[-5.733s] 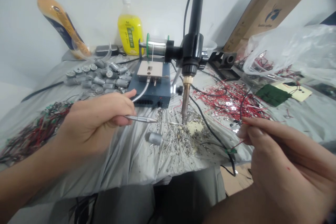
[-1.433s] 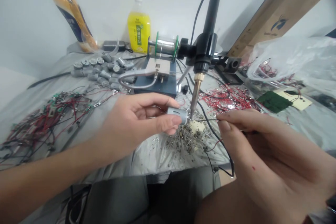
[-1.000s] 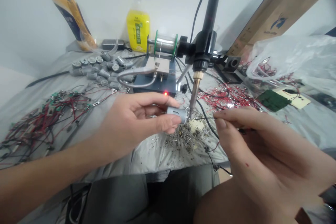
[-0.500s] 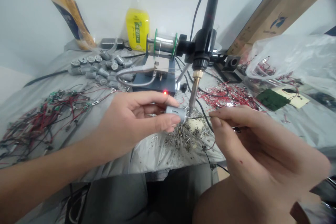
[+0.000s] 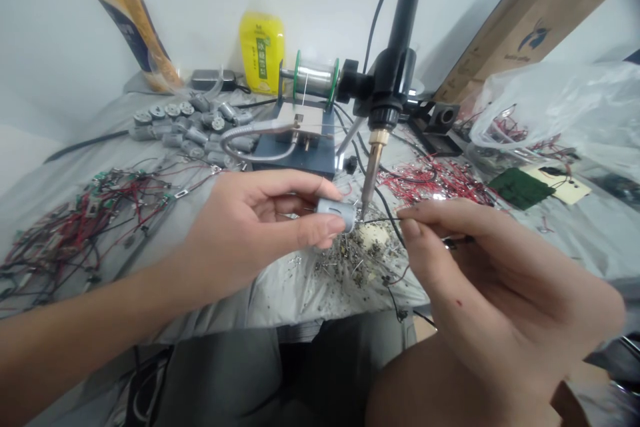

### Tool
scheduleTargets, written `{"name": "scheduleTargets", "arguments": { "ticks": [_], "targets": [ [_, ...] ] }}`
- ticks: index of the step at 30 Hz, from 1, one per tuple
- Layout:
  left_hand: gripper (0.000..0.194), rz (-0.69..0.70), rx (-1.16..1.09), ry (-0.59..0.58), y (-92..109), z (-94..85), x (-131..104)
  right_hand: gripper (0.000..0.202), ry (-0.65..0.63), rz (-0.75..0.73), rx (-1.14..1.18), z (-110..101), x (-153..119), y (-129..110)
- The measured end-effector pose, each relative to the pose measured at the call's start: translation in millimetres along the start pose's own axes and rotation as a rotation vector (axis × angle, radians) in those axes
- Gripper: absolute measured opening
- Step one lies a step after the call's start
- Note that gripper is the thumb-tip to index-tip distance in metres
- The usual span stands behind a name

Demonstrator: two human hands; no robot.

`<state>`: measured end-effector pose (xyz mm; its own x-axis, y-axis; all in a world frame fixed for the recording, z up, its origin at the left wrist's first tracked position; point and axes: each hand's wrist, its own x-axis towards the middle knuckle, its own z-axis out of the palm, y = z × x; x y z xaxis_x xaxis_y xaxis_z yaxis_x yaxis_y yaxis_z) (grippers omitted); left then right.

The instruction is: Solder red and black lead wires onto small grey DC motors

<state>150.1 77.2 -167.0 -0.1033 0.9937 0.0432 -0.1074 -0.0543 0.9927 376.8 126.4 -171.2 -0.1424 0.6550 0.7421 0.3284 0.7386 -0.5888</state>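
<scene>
Pointing its terminal end toward 3 o'clock, the small grey motor (image 5: 335,215) was held by the left hand (image 5: 250,227), with its barrel pinched between the thumb on the near side and the fingers on the far side. Its long axis was laid nearly along the line from 9 to 3 o'clock, with the right end tipped slightly toward 4. From the 3 o'clock side, a thin black wire (image 5: 384,219) was held out toward that same end, pinched between the thumb and forefinger of the right hand (image 5: 480,267). The wire was thus lined up roughly with the motor's axis. The motor was gripped directly by the left hand, while the right hand was set apart from it, across the span of wire.

Between them, the soldering iron (image 5: 372,170) was slanted down from about 1 o'clock, its tip brought to the gap where motor and wire met; whether all three were touching could not be told. Scattered solder bits (image 5: 357,260) were seen below on the table (image 5: 300,300). Toward 11 o'clock from the motor, a solder spool (image 5: 316,83) was mounted, and farther round toward 10, more grey motors (image 5: 193,130) were heaped.
</scene>
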Motion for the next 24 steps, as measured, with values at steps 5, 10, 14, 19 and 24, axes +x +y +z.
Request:
{"name": "scheduleTargets", "arguments": {
  "ticks": [5,10,14,19,24],
  "targets": [
    [0.026,-0.013,0.007,0.016,1.9,2.5,1.4,0.013,-0.037,-0.012,-0.039,-4.6,0.9,2.1],
    [0.023,-0.003,0.017,0.020,1.9,1.6,0.9,0.012,-0.010,0.023,-0.054,-3.5,-1.3,0.4],
    [0.020,0.013,0.029,0.009,0.4,-0.2,-0.7,0.013,-0.004,0.020,-0.039,-2.2,-1.3,1.1],
    [0.021,0.008,0.039,0.020,-0.4,-0.4,-1.1,0.013,0.005,0.032,-0.025,0.6,-1.5,1.5],
    [0.022,0.002,0.025,0.026,0.5,1.4,0.7,0.013,0.011,0.053,-0.023,0.8,-1.8,0.5]
  ]
}}
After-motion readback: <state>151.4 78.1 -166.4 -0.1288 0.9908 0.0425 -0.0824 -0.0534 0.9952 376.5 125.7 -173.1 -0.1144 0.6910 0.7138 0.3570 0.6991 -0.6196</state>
